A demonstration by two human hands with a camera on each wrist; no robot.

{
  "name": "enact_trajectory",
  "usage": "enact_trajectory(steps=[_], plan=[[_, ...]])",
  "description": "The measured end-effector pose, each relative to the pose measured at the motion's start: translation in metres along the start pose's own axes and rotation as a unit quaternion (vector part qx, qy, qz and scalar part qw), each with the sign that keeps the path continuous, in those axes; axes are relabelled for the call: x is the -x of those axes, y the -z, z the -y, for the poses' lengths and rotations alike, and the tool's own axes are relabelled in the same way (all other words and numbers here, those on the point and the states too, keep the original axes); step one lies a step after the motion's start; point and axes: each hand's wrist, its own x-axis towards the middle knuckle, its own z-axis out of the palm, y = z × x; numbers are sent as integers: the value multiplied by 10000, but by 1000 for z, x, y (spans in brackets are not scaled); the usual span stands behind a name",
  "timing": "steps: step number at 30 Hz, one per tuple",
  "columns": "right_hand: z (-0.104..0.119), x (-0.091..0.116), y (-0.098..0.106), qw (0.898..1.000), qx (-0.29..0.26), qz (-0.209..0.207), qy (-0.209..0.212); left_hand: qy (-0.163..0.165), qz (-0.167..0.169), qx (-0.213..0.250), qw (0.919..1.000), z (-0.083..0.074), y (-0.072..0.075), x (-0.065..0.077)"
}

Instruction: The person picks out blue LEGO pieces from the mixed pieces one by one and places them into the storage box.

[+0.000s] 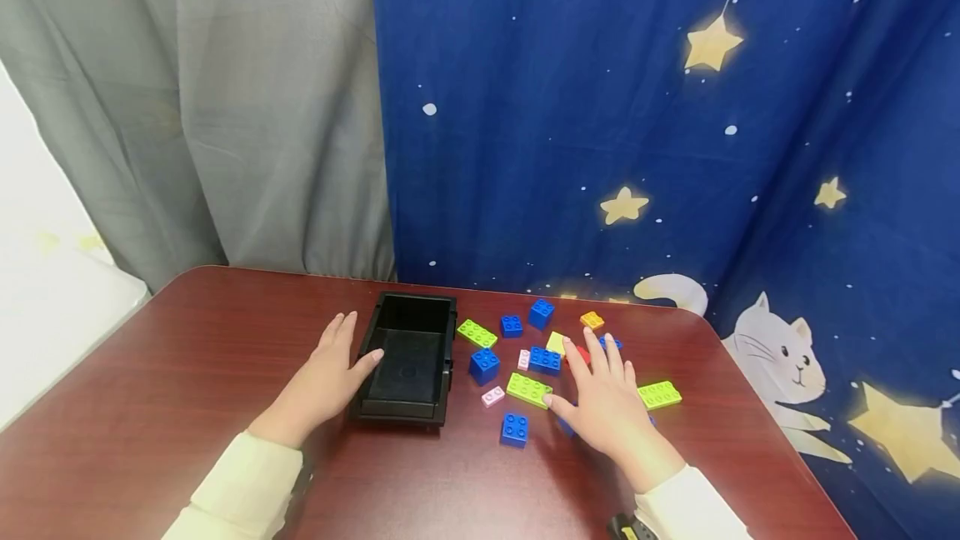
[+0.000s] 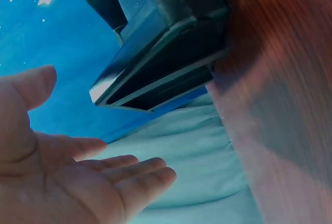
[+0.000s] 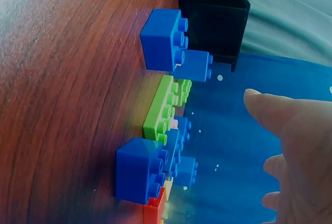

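Note:
A black bin [image 1: 407, 365] stands on the table with bare floor showing inside. My left hand [image 1: 332, 376] is spread beside its left wall, thumb over the rim in the head view; in the left wrist view the palm [image 2: 62, 182] holds nothing. Over the right side of a scatter of toy building bricks hovers my right hand [image 1: 606, 402], fingers spread. Under and around it lie a lime green brick [image 1: 528, 389], a red brick [image 3: 154, 207] partly hidden, and a blue brick [image 3: 139, 171]. Nearer the front edge sits another blue brick [image 1: 514, 430].
More bricks lie between bin and right hand: a blue one [image 1: 484, 366], a pink one [image 1: 492, 396], a lime one [image 1: 477, 333]. An orange brick [image 1: 592, 320] is at the back, a lime brick [image 1: 659, 395] at the right. Curtains [image 1: 525, 148] hang behind the table [image 1: 187, 382].

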Motion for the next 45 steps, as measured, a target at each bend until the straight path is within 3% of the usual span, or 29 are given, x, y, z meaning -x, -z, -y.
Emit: enact_trajectory(steps=[12,23,45], plan=[[2,1,-2,9997,-145,-193,69,424,194,420,9980,6,1,-12],[10,5,0,9972,-419,-618,100,349,122,495,9981,6,2,-14],[21,14,-2,9894,-764,-1126,508,562,127,1550,9862,14,-6,-22]])
